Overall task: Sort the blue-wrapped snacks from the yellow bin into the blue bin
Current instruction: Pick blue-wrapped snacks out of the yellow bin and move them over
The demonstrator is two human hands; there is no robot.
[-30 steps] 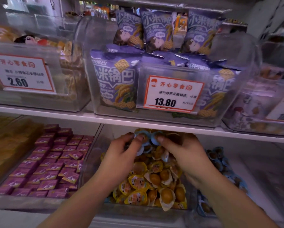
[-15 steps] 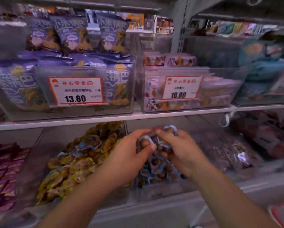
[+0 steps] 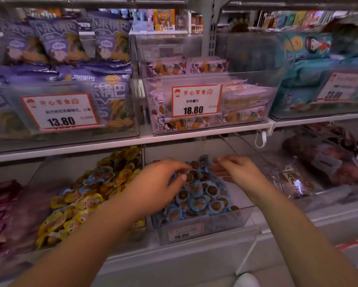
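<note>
Releasing step: both hands over clear plastic bin of blue-wrapped round snacks (image 3: 196, 195), frame centre. Left hand (image 3: 155, 183) loosely curled, right hand (image 3: 239, 172) fingers spread, neither visibly gripping (blurred). Let go low. Strays remain in clear bin of yellow-wrapped snacks (image 3: 87, 195), lower left.

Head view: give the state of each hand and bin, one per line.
left hand: open, over the blue bin
right hand: open, over the blue bin
blue bin: holds blue-wrapped snacks
yellow bin: mostly yellow snacks, some blue-wrapped strays on top
</note>
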